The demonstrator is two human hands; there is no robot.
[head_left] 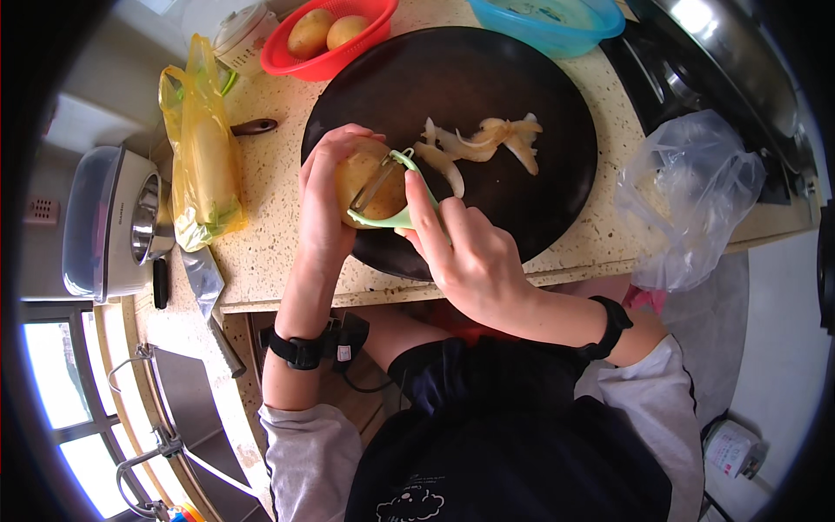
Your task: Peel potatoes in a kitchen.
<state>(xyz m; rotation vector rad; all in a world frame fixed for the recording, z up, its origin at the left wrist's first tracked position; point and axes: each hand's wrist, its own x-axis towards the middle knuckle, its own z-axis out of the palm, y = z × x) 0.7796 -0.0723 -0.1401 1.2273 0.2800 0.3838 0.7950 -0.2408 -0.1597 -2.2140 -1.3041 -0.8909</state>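
Left of the frame's centre, the left hand (329, 187) is partly closed around the left side of a rounded, yellow-brown potato (352, 176), over the left part of a large, round black board (452, 74). A pale green plastic peeler (398, 217) with a metal blade crosses the potato's face; the right hand (465, 248) has its fingers curled round the handle, index finger extended along the frame. Short, light strokes, blade flat to the curve, should work well, with the left fingertips kept clear.

For room, a yellow plastic bag (204, 165) crowds the upper left of the frame. The board's bare upper part leaves space above the pale, curled peelings (487, 141). The speckled cream surface's (278, 213) front edge passes beneath the right wrist; a translucent plastic bag (683, 196) limits reach at the right.
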